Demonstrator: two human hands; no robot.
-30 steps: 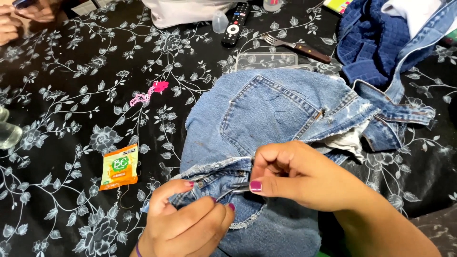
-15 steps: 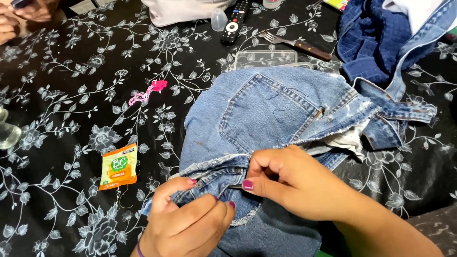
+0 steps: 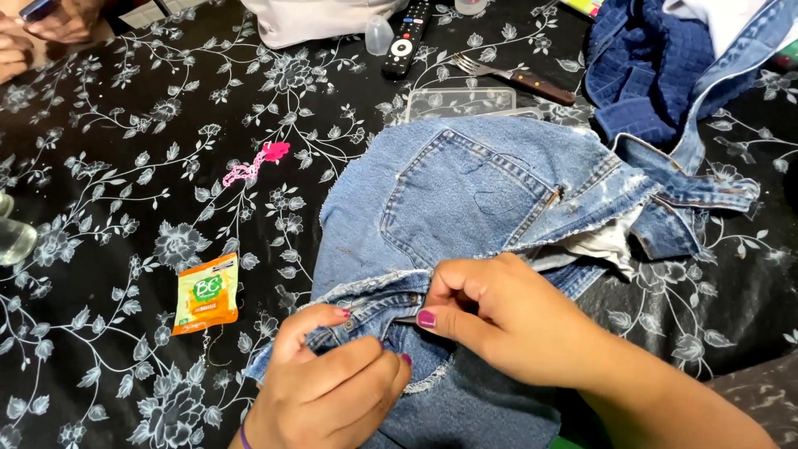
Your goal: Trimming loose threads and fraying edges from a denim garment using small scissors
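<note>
Right hand (image 3: 507, 320) shifts slightly down along denim edge since earlier frame — your fingers (image 3: 432, 316) pinch small dark tool at seam. Left hand (image 3: 332, 382) grips frayed hem. Jeans (image 3: 465, 199) lie flat on bench (image 3: 125, 166), stitch work ongoing.

Frayed matt denim jeans (image 3: 465, 199); glossy floral tablecloth (image 3: 125, 191); shiny sachet (image 3: 206, 293).

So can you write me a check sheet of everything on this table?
Surface: black tablecloth with white flower print.
Job's things: faded blue denim garment; thin metal tool, kind unclear.
Clutter: orange-green sachet, pink clip, black remote control, wooden-handled fork, clear plastic lid, dark blue cloth.
Hands: left hand grips denim edge; right hand pinches tool.
Cables: nothing seen.
Surroundings: another person's hands, top left.
</note>
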